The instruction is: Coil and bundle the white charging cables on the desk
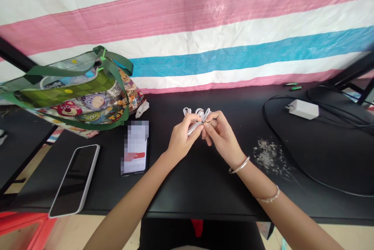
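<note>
Two bare hands met over the middle of a black tabletop (204,180), working a small bundle of white cable (197,117) coiled into loops. The left hand (184,139) pinched the bundle from its side, fingers closed around the gathered strands; the right hand (219,134) — two bangles on that arm — was closed on the other side, fingertips pressed where the loops came together. The coil was held just above the surface, well back from the near edge and short of the striped sheet (204,28) hung along the far edge.

Done well, the step seemed to call for a firm pinch at the waist of the coil — loops kept even, no strand allowed to slip loose while the fingers shifted.

Toward the left edge lay a dark phone in a pale case (74,180), and nearer the hands a second phone (134,148) with a lit screen. A cartoon-print bag (78,98) stood at the far left corner; a white charger (304,109) with a black cord rested toward the right.
</note>
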`<state>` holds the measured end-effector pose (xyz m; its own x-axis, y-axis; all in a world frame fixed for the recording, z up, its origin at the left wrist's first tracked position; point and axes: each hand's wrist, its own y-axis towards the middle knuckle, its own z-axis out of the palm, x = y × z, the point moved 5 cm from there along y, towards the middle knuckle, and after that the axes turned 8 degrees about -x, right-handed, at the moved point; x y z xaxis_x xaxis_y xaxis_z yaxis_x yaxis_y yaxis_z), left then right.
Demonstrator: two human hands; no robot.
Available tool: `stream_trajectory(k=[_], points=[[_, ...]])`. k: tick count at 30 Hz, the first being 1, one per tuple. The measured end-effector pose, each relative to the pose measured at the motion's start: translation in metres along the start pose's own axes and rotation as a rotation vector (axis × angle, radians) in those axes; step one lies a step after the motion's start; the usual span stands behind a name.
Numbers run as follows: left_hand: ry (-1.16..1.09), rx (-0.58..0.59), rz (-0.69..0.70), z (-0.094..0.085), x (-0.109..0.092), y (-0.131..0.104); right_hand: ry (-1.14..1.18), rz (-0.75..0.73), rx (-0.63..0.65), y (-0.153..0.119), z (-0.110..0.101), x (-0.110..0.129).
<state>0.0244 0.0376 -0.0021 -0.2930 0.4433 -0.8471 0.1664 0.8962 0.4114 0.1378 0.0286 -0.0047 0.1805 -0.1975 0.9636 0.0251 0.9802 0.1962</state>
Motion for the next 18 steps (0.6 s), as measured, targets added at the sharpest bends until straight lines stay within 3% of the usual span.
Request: stream_trajectory(k=[9,18], points=[[-0.102,0.038,-0.12,0.001,0.0,0.001,-0.198,-0.131,-0.035,-0.003,-0.003,0.006],[-0.288,0.207,-0.301,-0.003,0.004,0.011,-0.549,-0.318,0.245,-0.009,0.009,0.011]])
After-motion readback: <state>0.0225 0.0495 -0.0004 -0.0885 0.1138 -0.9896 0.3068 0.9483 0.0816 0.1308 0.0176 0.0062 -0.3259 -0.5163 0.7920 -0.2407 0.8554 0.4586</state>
